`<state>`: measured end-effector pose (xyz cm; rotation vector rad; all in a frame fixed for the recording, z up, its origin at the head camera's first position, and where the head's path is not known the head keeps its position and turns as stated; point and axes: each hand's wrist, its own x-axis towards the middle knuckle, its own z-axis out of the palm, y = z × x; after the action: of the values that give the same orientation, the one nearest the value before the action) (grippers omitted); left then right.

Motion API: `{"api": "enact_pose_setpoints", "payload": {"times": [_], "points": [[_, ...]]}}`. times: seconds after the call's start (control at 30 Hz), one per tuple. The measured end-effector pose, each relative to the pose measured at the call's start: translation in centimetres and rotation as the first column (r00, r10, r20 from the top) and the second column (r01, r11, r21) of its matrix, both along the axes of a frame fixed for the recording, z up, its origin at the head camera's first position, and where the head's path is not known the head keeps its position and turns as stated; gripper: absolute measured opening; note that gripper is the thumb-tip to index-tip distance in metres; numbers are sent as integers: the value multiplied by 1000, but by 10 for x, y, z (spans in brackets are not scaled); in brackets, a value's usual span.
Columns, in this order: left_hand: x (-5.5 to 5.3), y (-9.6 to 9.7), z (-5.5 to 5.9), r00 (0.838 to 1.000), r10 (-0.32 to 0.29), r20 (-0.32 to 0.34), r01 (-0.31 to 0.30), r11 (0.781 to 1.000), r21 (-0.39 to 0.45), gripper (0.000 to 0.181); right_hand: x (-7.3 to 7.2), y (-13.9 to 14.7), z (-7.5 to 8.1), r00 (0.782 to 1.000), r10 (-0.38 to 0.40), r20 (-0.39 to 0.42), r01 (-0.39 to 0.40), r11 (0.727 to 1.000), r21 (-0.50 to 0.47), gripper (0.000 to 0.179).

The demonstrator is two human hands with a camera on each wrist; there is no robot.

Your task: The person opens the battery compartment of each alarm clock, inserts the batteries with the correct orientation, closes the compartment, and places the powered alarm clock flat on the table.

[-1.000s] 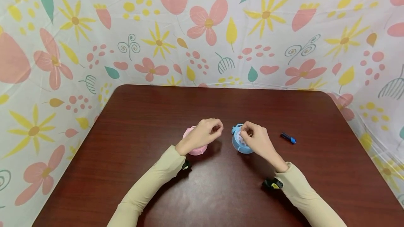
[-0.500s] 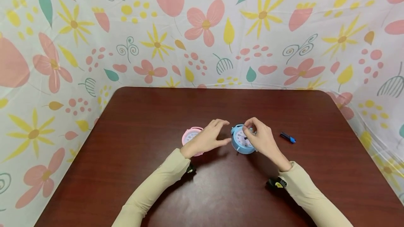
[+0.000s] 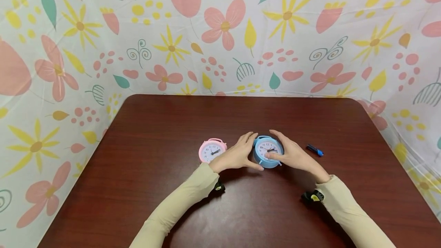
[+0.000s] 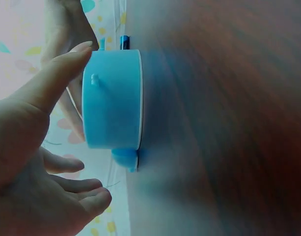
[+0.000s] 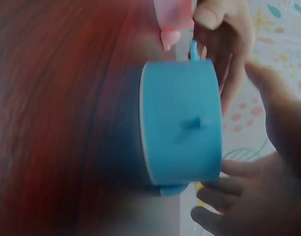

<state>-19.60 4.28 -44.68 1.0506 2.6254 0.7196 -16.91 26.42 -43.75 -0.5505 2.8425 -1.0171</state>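
A blue twin-bell alarm clock point(image 3: 263, 160) lies face up on the table, its white dial turned upward. My left hand point(image 3: 237, 155) is at the clock's left side, fingers straight and thumb spread apart. From the right, my right hand point(image 3: 295, 157) reaches to the same clock, fingers along its far edge and thumb over the dial. In the left wrist view the blue clock point(image 4: 112, 101) stands between my parted thumb and fingers. The right wrist view shows the clock's blue side wall point(image 5: 182, 132) with a small foot on it, beside my spread right hand.
A pink alarm clock point(image 3: 208, 152) lies face up on the left, partly covered by my left wrist. To the right is a short dark blue pen-like item point(image 3: 314, 150) with a bright blue end. Behind the brown table point(image 3: 193, 114) hangs a flower-patterned cloth point(image 3: 262, 68).
My left hand has moved right from over the pink clock to the blue one, its fingers unfolding. My right hand's pinched fingers have spread apart, uncovering the blue clock's dial.
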Motion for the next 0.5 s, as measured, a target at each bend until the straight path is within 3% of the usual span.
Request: {"api": "enact_pose_setpoints", "payload": {"times": [0.17, 0.5], "points": [[-1, 8, -5, 998, -3, 61, 3, 1000, -2, 120, -1, 8, -8, 997, 63, 44, -63, 998, -4, 98], [-6, 15, -11, 998, -28, 62, 24, 997, 69, 108, -2, 14, -14, 993, 69, 94, -67, 997, -25, 107]]}}
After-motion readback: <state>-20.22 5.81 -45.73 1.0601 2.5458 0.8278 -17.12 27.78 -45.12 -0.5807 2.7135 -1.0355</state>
